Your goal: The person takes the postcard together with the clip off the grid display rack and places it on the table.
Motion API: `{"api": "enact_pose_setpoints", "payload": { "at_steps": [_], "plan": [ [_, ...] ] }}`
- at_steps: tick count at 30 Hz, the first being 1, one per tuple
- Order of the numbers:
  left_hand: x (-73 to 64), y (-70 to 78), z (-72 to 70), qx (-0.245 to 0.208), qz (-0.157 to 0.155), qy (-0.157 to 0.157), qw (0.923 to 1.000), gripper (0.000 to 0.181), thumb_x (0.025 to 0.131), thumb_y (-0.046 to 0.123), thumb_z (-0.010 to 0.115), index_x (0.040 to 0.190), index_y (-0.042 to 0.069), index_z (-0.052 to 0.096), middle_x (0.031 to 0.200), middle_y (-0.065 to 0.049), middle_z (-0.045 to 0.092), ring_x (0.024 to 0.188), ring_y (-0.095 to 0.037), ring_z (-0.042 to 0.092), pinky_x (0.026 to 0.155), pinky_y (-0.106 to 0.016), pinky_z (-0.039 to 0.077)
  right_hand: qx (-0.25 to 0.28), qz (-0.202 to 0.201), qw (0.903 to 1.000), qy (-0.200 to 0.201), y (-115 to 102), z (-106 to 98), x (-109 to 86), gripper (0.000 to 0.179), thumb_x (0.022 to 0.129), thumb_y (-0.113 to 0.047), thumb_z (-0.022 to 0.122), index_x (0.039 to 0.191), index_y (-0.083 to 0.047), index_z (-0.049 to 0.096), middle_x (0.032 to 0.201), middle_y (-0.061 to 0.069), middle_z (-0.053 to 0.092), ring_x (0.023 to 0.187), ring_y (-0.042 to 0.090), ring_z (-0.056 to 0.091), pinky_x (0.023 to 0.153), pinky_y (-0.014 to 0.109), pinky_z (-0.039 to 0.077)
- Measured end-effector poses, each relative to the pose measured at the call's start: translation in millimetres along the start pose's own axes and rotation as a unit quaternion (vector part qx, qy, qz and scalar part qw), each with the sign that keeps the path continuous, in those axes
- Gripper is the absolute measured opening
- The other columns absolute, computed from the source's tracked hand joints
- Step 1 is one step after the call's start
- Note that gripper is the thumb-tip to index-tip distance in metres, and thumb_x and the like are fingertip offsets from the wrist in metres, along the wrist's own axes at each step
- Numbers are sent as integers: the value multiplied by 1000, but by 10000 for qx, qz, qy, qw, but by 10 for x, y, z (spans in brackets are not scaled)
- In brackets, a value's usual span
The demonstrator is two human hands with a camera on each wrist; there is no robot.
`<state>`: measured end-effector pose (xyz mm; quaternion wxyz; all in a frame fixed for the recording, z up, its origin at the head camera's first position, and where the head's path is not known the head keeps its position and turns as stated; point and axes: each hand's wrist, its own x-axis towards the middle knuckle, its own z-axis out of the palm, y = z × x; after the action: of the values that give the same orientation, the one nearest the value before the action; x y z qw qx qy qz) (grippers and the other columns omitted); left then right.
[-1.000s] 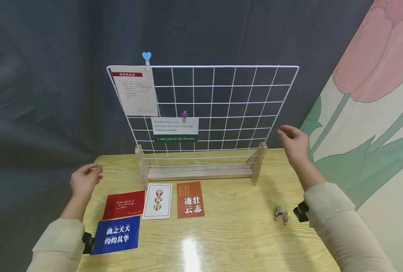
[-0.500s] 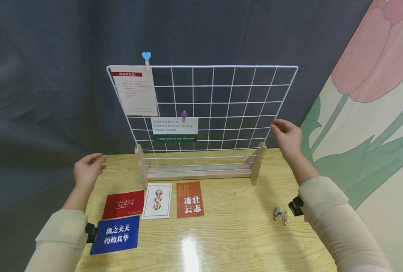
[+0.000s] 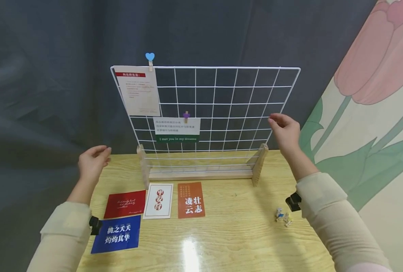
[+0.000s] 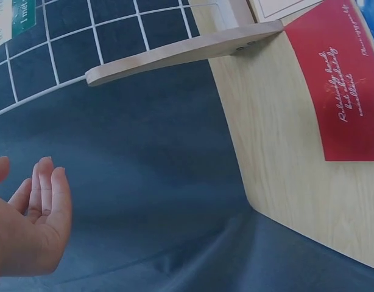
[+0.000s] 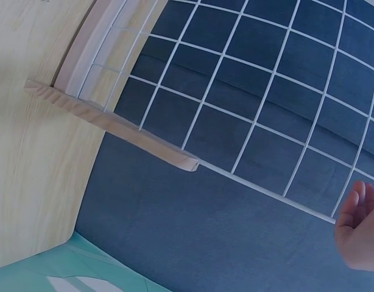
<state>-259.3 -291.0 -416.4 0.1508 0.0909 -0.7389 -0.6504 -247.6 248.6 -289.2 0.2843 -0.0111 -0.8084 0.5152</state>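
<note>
A white wire grid (image 3: 235,87) stands upright in a wooden base (image 3: 201,175) on the table. My right hand (image 3: 285,132) is at the grid's right edge, fingers loosely bent; whether they touch the wire I cannot tell. Left of the grid, apart from it, my left hand (image 3: 93,164) hovers with relaxed fingers and holds nothing. On the grid's upper left hangs a white card (image 3: 137,92) with a red strip, under a blue heart clothespin (image 3: 150,60). Lower down, a purple-topped clothespin (image 3: 186,116) holds a white and green card (image 3: 177,130).
On the table (image 3: 228,234) lie a red card (image 3: 125,204), a blue card (image 3: 116,234), a white card (image 3: 158,201) and an orange card (image 3: 191,200). Several small clothespins (image 3: 283,217) lie at the right. A dark curtain (image 3: 201,30) hangs behind.
My left hand has risen and moved slightly right. My right hand has moved up and left to the grid's right edge. Cards and clothespins stay in place.
</note>
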Motion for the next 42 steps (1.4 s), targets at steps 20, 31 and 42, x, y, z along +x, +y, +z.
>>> {"api": "enact_pose_setpoints", "payload": {
  "at_steps": [20,31,42],
  "plan": [
    [-493,970,397,1151,97,311,9928,45,82,29,58,113,-2,52,75,8,52,63,-2,54,60,-15,48,712,38,9974,-49,-179,161,63,25,81,-7,59,101,7,59,79,-12,58,73,4,52,65,13,42],
    [-452,1109,428,1199,229,329,9920,44,81,29,59,113,0,53,83,5,55,67,-1,54,60,-15,48,1111,-267,9934,-132,-336,278,96,23,80,-6,60,99,8,59,79,-11,58,72,5,54,67,15,44],
    [-432,1257,536,824,327,285,9957,45,80,26,61,113,-2,52,87,2,56,69,-1,54,59,-13,47,1476,-415,9878,-269,-500,407,119,21,80,-3,60,97,8,59,84,-3,62,75,7,55,69,16,45]
  ]
}}
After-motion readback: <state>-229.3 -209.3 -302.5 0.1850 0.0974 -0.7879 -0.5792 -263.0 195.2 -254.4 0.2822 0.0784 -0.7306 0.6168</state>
